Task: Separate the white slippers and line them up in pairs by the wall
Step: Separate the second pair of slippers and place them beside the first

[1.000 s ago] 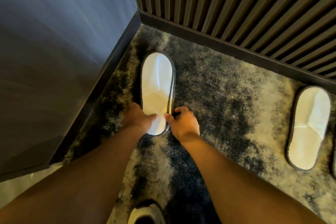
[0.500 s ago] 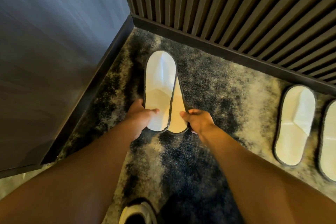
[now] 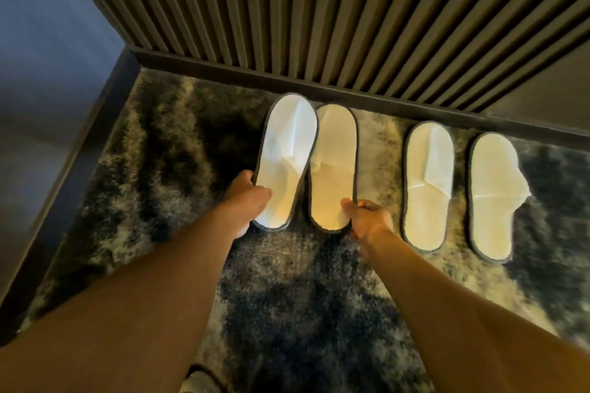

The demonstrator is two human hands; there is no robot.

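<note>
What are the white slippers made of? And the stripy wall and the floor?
The slippers look like thin, soft white cloth, matte and creased, with a dark trim round the edge; it could be papery fabric. The wall seems to be dark wooden slats with a slight sheen, though it might be a painted imitation. The floor looks like fuzzy carpet, mottled dark and pale.

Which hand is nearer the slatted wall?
Left. The left hand, holding one slipper's heel, sits slightly closer to the slatted wall than the right hand.
</note>
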